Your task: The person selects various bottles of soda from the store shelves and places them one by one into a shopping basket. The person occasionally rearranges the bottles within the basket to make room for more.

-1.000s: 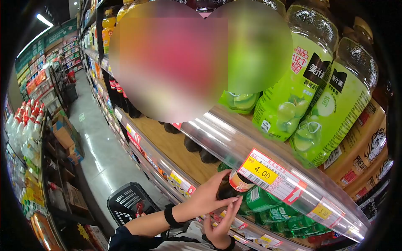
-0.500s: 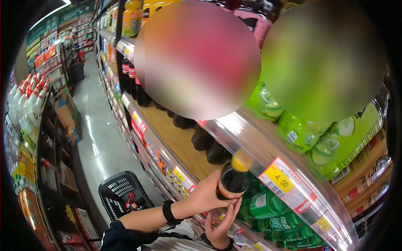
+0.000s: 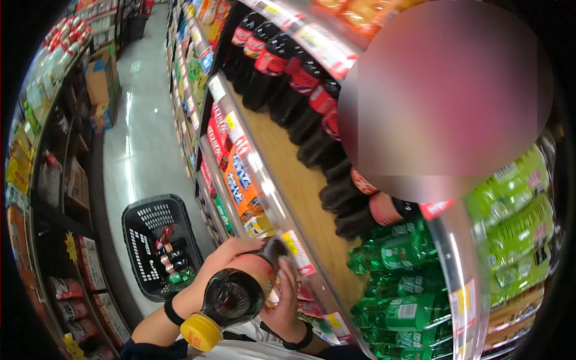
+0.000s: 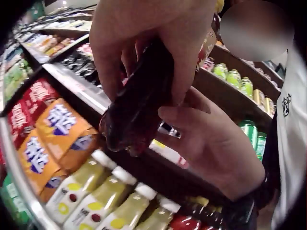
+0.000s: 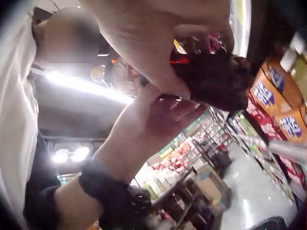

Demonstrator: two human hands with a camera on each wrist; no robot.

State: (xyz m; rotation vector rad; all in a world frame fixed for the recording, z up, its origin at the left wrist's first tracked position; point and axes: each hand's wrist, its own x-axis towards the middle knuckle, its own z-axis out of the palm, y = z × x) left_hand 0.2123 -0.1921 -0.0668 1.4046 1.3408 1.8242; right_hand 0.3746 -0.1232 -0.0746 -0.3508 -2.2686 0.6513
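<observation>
A dark drink bottle [image 3: 234, 294] with a yellow cap [image 3: 201, 332] and a reddish label is held between both hands. It is tilted, its cap toward my body and its base toward the shelf. My left hand [image 3: 219, 264] grips it from the left side; the left wrist view has this hand [image 4: 148, 28] wrapped over the dark lower part [image 4: 136, 100]. On the opposite side, my right hand [image 3: 285, 306] holds the bottle with fingers along its label. In the right wrist view, the right hand's [image 5: 158, 43] thumb and fingers curve round the base end.
A black shopping basket [image 3: 135, 240] with several bottles inside stands on the aisle floor [image 3: 141, 150] at left. Green bottles [image 3: 408, 312] and dark cola bottles [image 3: 288, 90] lie on the shelf at right, behind a clear price rail [image 3: 264, 192]. Orange packs [image 4: 62, 120] sit lower.
The bottle has come away from the shelf toward my body, its yellow cap swinging down and left. Both hands moved with it. The view turned toward the basket and lower shelf.
</observation>
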